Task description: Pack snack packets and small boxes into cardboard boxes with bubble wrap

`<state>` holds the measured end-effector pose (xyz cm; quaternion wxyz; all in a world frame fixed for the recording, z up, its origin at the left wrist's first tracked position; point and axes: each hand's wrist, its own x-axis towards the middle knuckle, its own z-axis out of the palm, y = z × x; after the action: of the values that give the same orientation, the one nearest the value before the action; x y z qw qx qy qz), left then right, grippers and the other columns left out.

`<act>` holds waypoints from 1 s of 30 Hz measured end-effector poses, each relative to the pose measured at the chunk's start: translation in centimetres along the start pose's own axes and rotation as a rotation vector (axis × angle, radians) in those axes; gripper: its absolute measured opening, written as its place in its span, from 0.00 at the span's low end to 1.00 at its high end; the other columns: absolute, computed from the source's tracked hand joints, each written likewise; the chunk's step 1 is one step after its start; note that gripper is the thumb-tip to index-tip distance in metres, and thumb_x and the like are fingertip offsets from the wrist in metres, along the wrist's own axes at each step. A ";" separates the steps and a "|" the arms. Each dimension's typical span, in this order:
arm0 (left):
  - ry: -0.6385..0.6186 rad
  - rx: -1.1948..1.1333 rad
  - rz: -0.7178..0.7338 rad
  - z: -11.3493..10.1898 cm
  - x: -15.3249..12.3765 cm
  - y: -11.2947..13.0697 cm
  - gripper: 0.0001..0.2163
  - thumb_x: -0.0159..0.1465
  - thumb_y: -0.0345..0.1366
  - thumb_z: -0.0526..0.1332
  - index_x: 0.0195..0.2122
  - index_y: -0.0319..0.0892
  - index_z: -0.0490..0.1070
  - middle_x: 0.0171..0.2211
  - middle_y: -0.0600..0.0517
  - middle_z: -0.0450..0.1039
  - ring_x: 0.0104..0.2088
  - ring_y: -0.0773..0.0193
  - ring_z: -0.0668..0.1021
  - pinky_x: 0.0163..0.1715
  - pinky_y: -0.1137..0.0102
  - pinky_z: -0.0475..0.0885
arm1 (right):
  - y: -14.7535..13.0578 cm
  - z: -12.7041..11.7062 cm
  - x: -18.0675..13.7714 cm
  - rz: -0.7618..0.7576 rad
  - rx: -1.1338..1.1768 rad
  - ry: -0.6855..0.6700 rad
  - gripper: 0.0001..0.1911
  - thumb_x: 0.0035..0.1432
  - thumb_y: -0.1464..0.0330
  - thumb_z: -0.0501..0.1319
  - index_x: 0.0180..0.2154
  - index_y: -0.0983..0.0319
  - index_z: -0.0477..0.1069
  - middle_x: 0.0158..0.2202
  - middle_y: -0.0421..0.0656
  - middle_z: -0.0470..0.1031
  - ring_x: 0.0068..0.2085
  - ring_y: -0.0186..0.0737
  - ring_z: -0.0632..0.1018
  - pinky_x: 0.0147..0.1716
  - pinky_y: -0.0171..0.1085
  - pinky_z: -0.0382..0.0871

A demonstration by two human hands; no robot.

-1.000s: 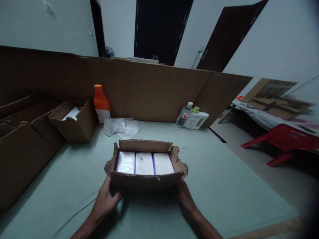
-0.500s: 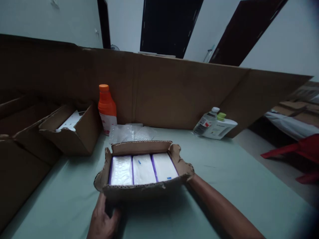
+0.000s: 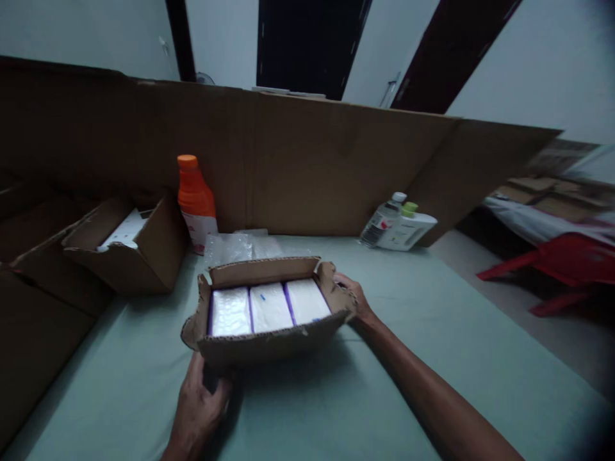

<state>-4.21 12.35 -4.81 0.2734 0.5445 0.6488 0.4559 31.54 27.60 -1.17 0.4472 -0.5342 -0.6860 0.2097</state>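
The left grip (image 3: 199,403) is a bare hand with knuckles and finger backs showing. The right grip (image 3: 354,299) is bare too. Each joins an uncovered forearm that reaches the lower edge of the view.

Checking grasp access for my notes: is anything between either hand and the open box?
Nothing visible. The left hand grips the box at its near left corner, and the right hand holds its right flap. The bubble wrap and orange bottle sit beyond the box, away from both hands.
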 end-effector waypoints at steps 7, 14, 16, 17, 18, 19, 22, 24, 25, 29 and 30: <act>-0.044 -0.013 -0.044 -1.7 0.8 1.5 0.24 0.53 0.50 0.64 0.46 0.41 0.70 0.36 0.50 0.76 0.34 0.57 0.77 0.31 0.67 0.72 | -3.9 -5.9 -15.5 0.057 -0.053 -0.149 0.10 0.61 0.63 0.60 0.36 0.57 0.80 0.44 0.47 0.82 0.48 0.48 0.80 0.52 0.48 0.71; 0.158 0.072 0.053 -3.0 -4.9 4.4 0.32 0.61 0.44 0.62 0.65 0.45 0.58 0.61 0.41 0.66 0.56 0.48 0.73 0.53 0.53 0.71 | -9.1 -3.5 -22.1 -0.107 -0.101 -0.328 0.10 0.67 0.69 0.56 0.41 0.58 0.77 0.46 0.46 0.82 0.50 0.45 0.79 0.51 0.49 0.67; 0.139 0.140 0.244 -2.8 -8.1 4.4 0.29 0.63 0.39 0.61 0.66 0.47 0.58 0.62 0.41 0.64 0.58 0.48 0.71 0.57 0.49 0.68 | -9.8 -3.5 -22.7 -0.113 -0.100 -0.322 0.11 0.68 0.69 0.55 0.41 0.58 0.76 0.47 0.46 0.81 0.50 0.44 0.78 0.51 0.48 0.67; 0.053 0.156 0.352 -2.4 -9.6 4.3 0.27 0.64 0.36 0.60 0.64 0.48 0.60 0.61 0.42 0.65 0.59 0.48 0.71 0.58 0.48 0.69 | -10.1 -3.6 -22.9 -0.123 -0.110 -0.330 0.11 0.67 0.70 0.55 0.44 0.59 0.76 0.49 0.47 0.80 0.51 0.45 0.78 0.52 0.48 0.66; -0.061 0.170 0.445 -2.0 -10.8 4.0 0.25 0.64 0.33 0.58 0.63 0.48 0.62 0.61 0.42 0.66 0.59 0.48 0.71 0.57 0.48 0.70 | -10.5 -3.6 -23.1 -0.138 -0.130 -0.354 0.12 0.65 0.69 0.57 0.47 0.59 0.75 0.52 0.49 0.79 0.53 0.46 0.77 0.53 0.49 0.66; -0.172 0.181 0.519 -1.5 -11.7 3.8 0.24 0.63 0.30 0.57 0.62 0.48 0.64 0.61 0.42 0.66 0.60 0.49 0.71 0.56 0.49 0.71 | -11.0 -3.6 -23.3 -0.158 -0.163 -0.395 0.16 0.62 0.68 0.60 0.52 0.59 0.73 0.55 0.50 0.76 0.55 0.48 0.75 0.54 0.50 0.65; -0.367 0.204 0.603 0.2 -12.8 3.4 0.27 0.60 0.26 0.55 0.62 0.46 0.64 0.63 0.41 0.65 0.62 0.48 0.70 0.56 0.47 0.72 | -12.2 -2.9 -23.9 -0.220 -0.309 -0.527 0.31 0.55 0.60 0.68 0.59 0.59 0.68 0.62 0.53 0.69 0.60 0.56 0.69 0.57 0.54 0.62; -0.418 0.196 0.603 1.0 -12.6 3.5 0.28 0.58 0.26 0.55 0.62 0.45 0.64 0.63 0.40 0.65 0.62 0.47 0.69 0.57 0.46 0.71 | -12.3 -2.1 -24.1 -0.233 -0.392 -0.514 0.25 0.57 0.61 0.68 0.55 0.58 0.71 0.60 0.52 0.71 0.59 0.56 0.70 0.56 0.53 0.63; -0.438 0.192 0.603 1.3 -12.4 3.7 0.29 0.58 0.26 0.55 0.62 0.45 0.64 0.64 0.40 0.64 0.63 0.47 0.69 0.58 0.46 0.70 | -12.2 -1.6 -24.2 -0.235 -0.417 -0.475 0.18 0.59 0.63 0.66 0.51 0.58 0.73 0.58 0.51 0.73 0.57 0.55 0.71 0.54 0.53 0.65; -0.488 0.181 0.645 2.2 -12.3 4.5 0.30 0.58 0.27 0.57 0.64 0.45 0.63 0.66 0.41 0.60 0.65 0.46 0.65 0.60 0.46 0.67 | -11.6 -0.1 -24.1 -0.225 -0.322 -0.275 0.07 0.65 0.71 0.59 0.41 0.59 0.76 0.44 0.48 0.80 0.47 0.48 0.77 0.48 0.48 0.70; -0.494 0.180 0.662 2.5 -12.5 4.6 0.31 0.58 0.27 0.57 0.65 0.45 0.62 0.67 0.40 0.59 0.66 0.46 0.65 0.61 0.46 0.67 | -11.9 0.2 -24.2 -0.198 -0.243 -0.242 0.07 0.66 0.71 0.58 0.40 0.59 0.76 0.42 0.47 0.81 0.44 0.47 0.78 0.46 0.46 0.71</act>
<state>3.23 1.09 -3.52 0.2109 0.8383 0.3910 0.3162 25.58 1.34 -1.59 0.3123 -0.4852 -0.8041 0.1431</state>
